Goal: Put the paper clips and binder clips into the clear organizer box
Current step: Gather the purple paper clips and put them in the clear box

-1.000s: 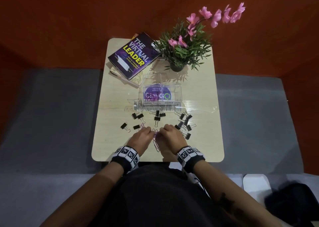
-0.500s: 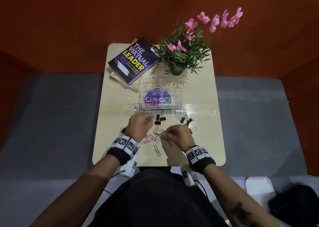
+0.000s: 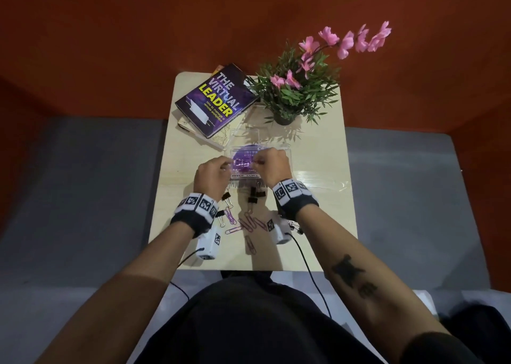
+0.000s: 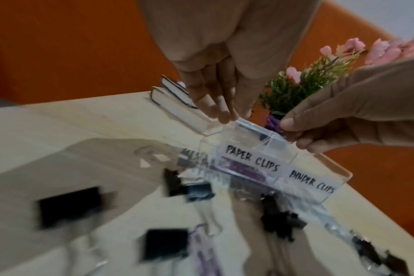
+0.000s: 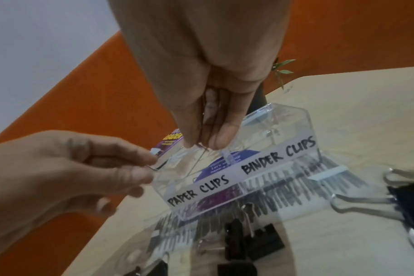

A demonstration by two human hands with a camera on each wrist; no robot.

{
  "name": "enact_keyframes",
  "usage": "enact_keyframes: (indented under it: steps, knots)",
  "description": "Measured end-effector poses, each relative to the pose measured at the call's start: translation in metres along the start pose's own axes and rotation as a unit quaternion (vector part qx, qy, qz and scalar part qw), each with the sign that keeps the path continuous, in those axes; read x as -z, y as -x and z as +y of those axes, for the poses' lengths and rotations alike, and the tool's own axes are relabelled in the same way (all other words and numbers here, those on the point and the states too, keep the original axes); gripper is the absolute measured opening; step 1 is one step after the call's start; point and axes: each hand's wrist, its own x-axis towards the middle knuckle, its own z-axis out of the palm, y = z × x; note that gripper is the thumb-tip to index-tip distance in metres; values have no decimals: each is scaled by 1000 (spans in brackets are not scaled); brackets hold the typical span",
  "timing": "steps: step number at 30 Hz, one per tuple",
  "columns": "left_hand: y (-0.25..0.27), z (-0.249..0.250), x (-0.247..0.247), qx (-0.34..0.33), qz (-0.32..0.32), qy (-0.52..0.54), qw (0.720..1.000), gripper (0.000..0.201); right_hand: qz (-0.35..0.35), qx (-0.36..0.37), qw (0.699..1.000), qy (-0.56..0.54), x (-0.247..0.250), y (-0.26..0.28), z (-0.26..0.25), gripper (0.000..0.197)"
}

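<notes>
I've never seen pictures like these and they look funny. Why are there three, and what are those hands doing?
There's no robot here, just a person wearing small cameras. The big picture comes from a camera on the head, looking down. The other two come from a camera on each wrist, looking along the fingers, so things look close and bent. On the table lie paper clips and black binder clips, plus a book and a plant. The left hand and right hand are above a clear box labelled for both kinds. Each hand seems to pinch a thin paper clip over it.
</notes>
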Motion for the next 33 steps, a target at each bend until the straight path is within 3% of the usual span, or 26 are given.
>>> enact_keyframes:
  steps: [2,6,9,11,13,20,23,27,30,33]
  knots:
    - [11,-10,6,-16,-5,-15,1000,20,6,23,1000,19,-1,-3,2,22]
    - [39,-31,17,-72,-61,-119,988,17,51,67,996,21,-3,19,4,16]
    - [55,-43,14,-143,-114,-185,965,19,-33,138,988,55,-19,57,7,16]
    - [60,-47,11,-184,-140,-217,949,24,-110,198,969,102,-38,82,10,14]
    - [64,-44,8,-205,-153,-251,934,27,-144,237,950,144,-56,100,13,18]
    - [79,-42,6,-237,-164,-306,907,25,-131,259,936,198,-60,120,32,21]
    - [93,-43,-5,-280,-194,-328,881,26,-128,269,930,214,-52,126,46,20]
    - [106,-37,-22,-293,-220,-343,865,23,-94,201,961,166,-38,130,63,18]
    - [114,-32,-29,-261,-234,-329,877,32,-84,144,980,105,-33,129,67,23]
    - [117,-29,-32,-234,-241,-284,898,60,-126,128,978,102,-39,132,61,38]
